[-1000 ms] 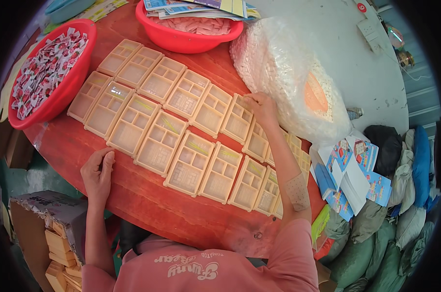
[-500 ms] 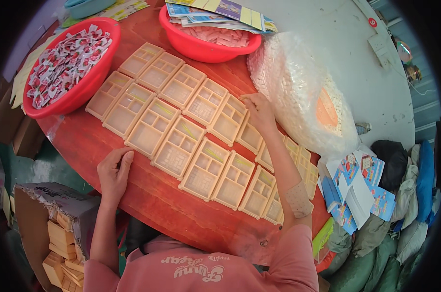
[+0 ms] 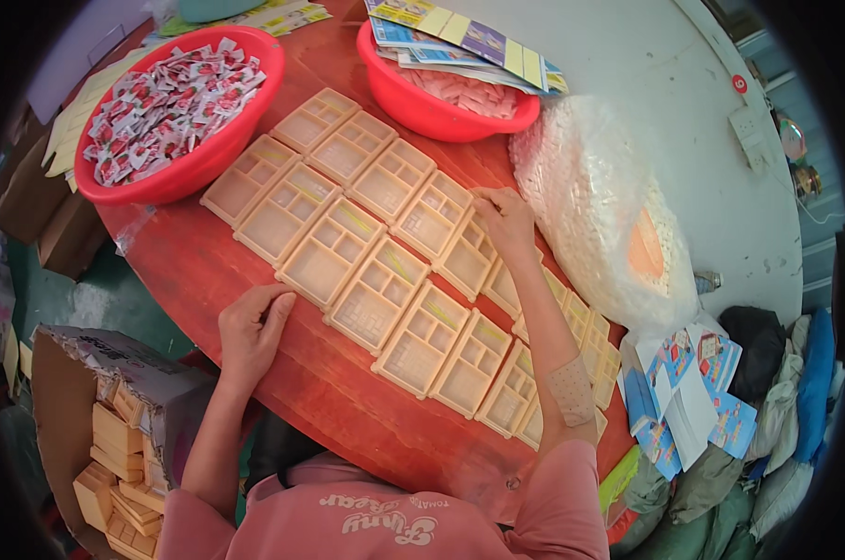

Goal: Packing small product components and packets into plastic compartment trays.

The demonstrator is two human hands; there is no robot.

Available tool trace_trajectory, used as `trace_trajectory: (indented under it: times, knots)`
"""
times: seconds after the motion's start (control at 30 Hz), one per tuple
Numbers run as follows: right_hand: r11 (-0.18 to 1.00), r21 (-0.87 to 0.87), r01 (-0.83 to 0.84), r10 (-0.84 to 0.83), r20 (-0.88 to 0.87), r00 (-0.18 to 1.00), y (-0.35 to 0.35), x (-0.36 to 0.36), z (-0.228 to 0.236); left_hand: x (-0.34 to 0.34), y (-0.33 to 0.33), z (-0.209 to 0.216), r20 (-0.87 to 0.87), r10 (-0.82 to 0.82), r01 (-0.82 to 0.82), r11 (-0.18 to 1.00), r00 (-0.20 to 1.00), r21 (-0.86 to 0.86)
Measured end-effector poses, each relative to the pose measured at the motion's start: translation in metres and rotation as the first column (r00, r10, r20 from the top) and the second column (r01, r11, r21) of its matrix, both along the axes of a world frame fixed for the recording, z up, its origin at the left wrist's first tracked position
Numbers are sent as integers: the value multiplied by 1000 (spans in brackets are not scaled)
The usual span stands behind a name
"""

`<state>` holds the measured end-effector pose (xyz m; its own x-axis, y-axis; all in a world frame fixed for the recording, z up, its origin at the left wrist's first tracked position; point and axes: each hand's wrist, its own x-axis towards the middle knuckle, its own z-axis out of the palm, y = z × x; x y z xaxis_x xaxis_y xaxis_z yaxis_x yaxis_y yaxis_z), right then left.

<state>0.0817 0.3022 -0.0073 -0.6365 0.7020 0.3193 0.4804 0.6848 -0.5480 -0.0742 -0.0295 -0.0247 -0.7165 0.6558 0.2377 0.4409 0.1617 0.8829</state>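
Tending the far row of trays (image 3: 432, 215) seems my present step: my right hand (image 3: 506, 219) is at it, whether pinching anything I cannot tell; my left hand (image 3: 251, 336), well apart, curls beside the nearer trays (image 3: 422, 338). Next calls for a light touch.

White lettering (image 3: 394, 528) on a pink shirt (image 3: 301, 523), numeral (image 3: 740, 84) on a round red sticker (image 3: 736, 80), print (image 3: 119, 350) on a carton (image 3: 184, 411)

Matt plastic trays (image 3: 362, 308), glossy plastic basins (image 3: 228, 154), wood-grained table (image 3: 348, 401)
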Motion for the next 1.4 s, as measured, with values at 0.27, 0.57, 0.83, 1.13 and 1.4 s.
trace_trajectory:
  times: [0.27,0.57,0.83,1.13,1.4]
  knots:
    - [997,-26,79,-76,120,990,-1,-41,-6,-2,-1,-1,-44,1,0,1000,999,17]
    - [949,-247,-196,136,-240,961,10,-86,0,-4,-2,2,-72,-23,23,1000,997,11]
    - [960,65,-273,277,-70,958,12,-146,-21,-5,-2,1,-58,-11,12,999,998,30]
    - [966,145,-213,213,13,977,-17,-75,28,-4,-3,1,-71,-1,5,998,997,60]
    - [768,214,604,-546,-277,791,-76,252,63,-3,0,2,-135,0,5,999,991,33]
